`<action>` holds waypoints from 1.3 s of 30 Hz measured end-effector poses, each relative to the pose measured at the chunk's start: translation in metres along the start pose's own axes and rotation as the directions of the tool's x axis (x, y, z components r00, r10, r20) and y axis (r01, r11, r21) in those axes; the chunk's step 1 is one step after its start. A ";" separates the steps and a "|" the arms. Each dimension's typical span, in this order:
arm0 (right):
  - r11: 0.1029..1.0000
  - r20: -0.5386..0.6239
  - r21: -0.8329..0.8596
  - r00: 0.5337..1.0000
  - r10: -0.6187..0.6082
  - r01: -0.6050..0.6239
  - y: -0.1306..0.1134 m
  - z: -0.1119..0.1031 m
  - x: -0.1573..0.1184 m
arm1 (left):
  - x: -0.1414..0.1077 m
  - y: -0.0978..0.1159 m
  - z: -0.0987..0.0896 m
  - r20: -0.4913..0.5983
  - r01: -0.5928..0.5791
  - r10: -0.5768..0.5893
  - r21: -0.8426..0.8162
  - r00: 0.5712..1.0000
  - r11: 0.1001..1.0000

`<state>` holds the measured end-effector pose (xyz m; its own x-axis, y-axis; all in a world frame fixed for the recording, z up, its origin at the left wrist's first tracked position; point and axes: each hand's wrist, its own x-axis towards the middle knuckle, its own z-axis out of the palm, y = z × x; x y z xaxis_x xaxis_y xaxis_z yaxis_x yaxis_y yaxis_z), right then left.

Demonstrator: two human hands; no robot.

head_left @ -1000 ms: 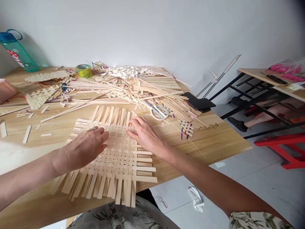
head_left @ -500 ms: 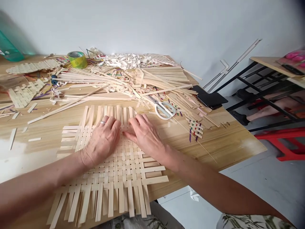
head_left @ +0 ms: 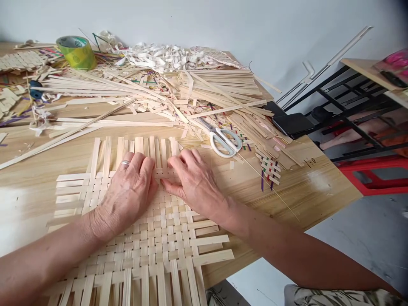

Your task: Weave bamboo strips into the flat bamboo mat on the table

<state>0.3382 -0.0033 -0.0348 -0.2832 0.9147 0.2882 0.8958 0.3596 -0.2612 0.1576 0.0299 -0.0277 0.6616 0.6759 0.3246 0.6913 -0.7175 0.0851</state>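
Observation:
A woven mat of pale flat strips (head_left: 149,242) lies on the wooden table, loose strip ends sticking out on all sides. Both hands rest at its far edge. My left hand (head_left: 129,191), with a ring on one finger, has its fingers curled down on the weave near the upright strip ends. Close to its right, my right hand (head_left: 194,182) pinches at the same edge, thumb pointing left and fingers bent. The fingertips of both hands are largely hidden against the strips. White-handled scissors (head_left: 225,143) lie beyond my right hand.
Behind the mat lie heaped loose strips (head_left: 223,80), white curled ribbon (head_left: 165,55) and a yellow-green tape roll (head_left: 76,53). A small coloured woven piece (head_left: 270,169) and a black flat case (head_left: 291,123) are at the right. A red stool (head_left: 376,174) stands beyond the table (head_left: 321,182).
The view has moved closer and shifted, so the mat and tape roll appear larger and further left. Both hands stay at the mat's far edge, with little change in pose.

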 end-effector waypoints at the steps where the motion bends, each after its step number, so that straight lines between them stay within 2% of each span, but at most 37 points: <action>1: 1.000 0.006 -0.008 1.000 0.002 -0.002 0.000 0.000 0.000 | 0.000 0.000 0.000 0.003 0.002 -0.002 0.003 1.000 1.000; 14: 1.000 0.015 -0.021 1.000 0.015 -0.015 0.000 0.003 0.001 | 0.000 0.001 0.001 0.004 0.022 -0.022 -0.008 1.000 1.000; 17: 0.999 0.022 0.024 0.999 0.048 -0.049 0.000 -0.001 0.002 | -0.002 0.000 0.003 -0.018 0.059 -0.061 -0.082 0.998 0.995; 19: 0.992 0.053 0.095 0.996 0.073 -0.078 0.001 -0.005 0.006 | -0.002 0.000 0.002 -0.019 0.123 -0.129 -0.174 0.992 0.977; 21: 0.967 0.114 0.211 0.986 0.124 -0.146 0.003 -0.010 0.012 | 0.000 0.000 -0.003 0.039 0.260 -0.260 -0.287 0.965 0.922; 23: 0.911 0.183 0.331 0.964 0.192 -0.244 0.004 -0.013 0.018 | 0.004 0.001 -0.010 0.131 0.401 -0.380 -0.365 0.916 0.840; 25: 0.859 0.238 0.399 0.941 0.240 -0.320 0.005 -0.015 0.022 | 0.008 0.002 -0.018 0.217 0.495 -0.446 -0.426 0.868 0.757; 29: 0.836 0.278 0.429 0.930 0.240 -0.343 0.008 -0.015 0.027 | 0.014 0.002 -0.024 0.290 0.579 -0.518 -0.578 0.804 0.574; 31: 0.840 0.285 0.431 0.933 0.220 -0.330 0.008 -0.016 0.027 | 0.014 0.001 -0.022 0.295 0.583 -0.532 -0.618 0.794 0.527; 33: 0.846 0.281 0.428 0.937 0.210 -0.318 0.008 -0.017 0.026 | 0.013 0.000 -0.017 0.276 0.558 -0.511 -0.612 0.814 0.560; 37: 0.854 0.255 0.430 0.947 0.197 -0.293 0.007 -0.016 0.023 | 0.009 0.000 -0.011 0.167 0.414 -0.383 -0.477 0.909 0.775; 39: 0.864 0.227 0.427 0.956 0.185 -0.268 0.007 -0.015 0.022 | 0.008 0.001 -0.010 0.125 0.356 -0.337 -0.437 0.933 0.826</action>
<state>0.3435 0.0164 -0.0171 -0.1831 0.9829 0.0187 0.7031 0.1442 -0.6963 0.1606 0.0324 -0.0156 0.4210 0.8935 0.1565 0.6797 -0.4250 0.5978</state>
